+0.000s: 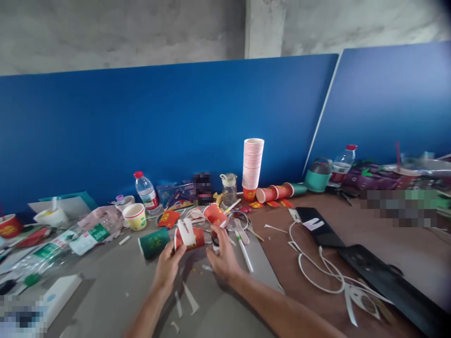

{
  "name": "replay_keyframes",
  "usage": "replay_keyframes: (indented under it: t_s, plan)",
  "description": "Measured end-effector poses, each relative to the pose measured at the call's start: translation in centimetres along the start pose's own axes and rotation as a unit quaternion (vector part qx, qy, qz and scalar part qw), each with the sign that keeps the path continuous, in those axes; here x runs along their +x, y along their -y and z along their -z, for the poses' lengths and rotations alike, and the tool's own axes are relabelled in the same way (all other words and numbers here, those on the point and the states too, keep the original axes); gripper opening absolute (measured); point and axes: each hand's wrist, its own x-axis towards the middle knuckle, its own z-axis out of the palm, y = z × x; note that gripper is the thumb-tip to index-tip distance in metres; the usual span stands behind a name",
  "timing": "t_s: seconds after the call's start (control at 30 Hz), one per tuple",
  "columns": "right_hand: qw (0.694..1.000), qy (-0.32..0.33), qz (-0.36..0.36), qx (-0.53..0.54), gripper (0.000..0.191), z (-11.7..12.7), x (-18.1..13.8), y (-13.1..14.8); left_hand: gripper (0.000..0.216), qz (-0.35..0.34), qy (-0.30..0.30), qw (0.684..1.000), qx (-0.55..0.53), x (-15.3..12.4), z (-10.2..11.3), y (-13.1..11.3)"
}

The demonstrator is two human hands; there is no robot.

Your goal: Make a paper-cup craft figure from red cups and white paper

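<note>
My left hand (168, 266) is closed, its fingertips pinching a white notched paper cutout (185, 232) with two ear-like prongs. Right behind the cutout lies a red paper cup (199, 238) on its side; whether my fingers also touch it I cannot tell. My right hand (223, 257) has its fingers apart, just right of that cup, close to a small dark ring-shaped object (214, 238) partly hidden by the fingers. A green paper cup (154, 243) lies to the left of my left hand. Beyond my right hand are another tipped red cup (215, 215) and a green-and-white pen (244, 253).
A tall stack of paper cups (252, 164) stands near the blue partition (158, 122). Tipped cups (282, 191) lie beside it. Bottles (146, 190) and a yellow cup (134, 217) are at left. Paper scraps (190, 298) lie in front; a white cable (317, 288) curls at right.
</note>
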Motion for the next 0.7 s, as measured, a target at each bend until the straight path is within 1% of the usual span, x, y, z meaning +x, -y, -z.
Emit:
replay_keyframes:
  t_s: [0.1,0.17,0.23,0.3,0.37,0.47,0.53,0.6,0.67,0.7]
  plan:
    - [0.999,-0.023,0.029,-0.036,0.049,-0.1,0.1,-0.3,0.056,0.009,-0.052,0.998,-0.02,0.4,0.3,0.8]
    - [0.997,-0.028,0.043,-0.051,0.046,-0.1,0.1,-0.5,0.056,0.01,-0.069,0.998,0.008,0.4,0.4,0.9]
    - [0.997,-0.03,0.051,-0.056,0.045,-0.2,0.2,-0.7,0.052,0.0,-0.064,0.996,0.06,0.3,0.3,0.7]
    - [0.997,-0.032,0.05,-0.054,0.043,-0.2,0.3,-0.8,0.047,-0.02,-0.043,0.994,0.097,0.2,0.2,0.4]
    - [0.997,-0.04,0.046,-0.056,0.04,-0.1,0.7,-0.7,0.043,-0.041,-0.026,0.994,0.101,0.1,0.1,0.2]
    - [0.996,-0.048,0.035,-0.07,0.033,0.3,1.4,-0.5,0.039,-0.061,-0.018,0.995,0.078,0.2,0.0,0.1]
    - [0.996,-0.03,0.024,-0.078,0.029,0.7,1.8,-0.3,0.038,-0.065,-0.018,0.996,0.063,0.2,-0.1,0.2]
    - [0.997,0.012,0.014,-0.078,0.027,1.1,2.0,0.0,0.038,-0.061,-0.022,0.997,0.049,0.0,-0.2,0.2]
    - [0.995,0.064,0.016,-0.071,0.029,1.3,1.8,0.4,0.037,-0.054,-0.036,0.997,0.037,-0.3,-0.3,0.1]
    - [0.994,0.083,0.02,-0.068,0.034,1.3,1.7,0.5,0.036,-0.045,-0.033,0.998,0.031,-0.5,-0.4,0.1]
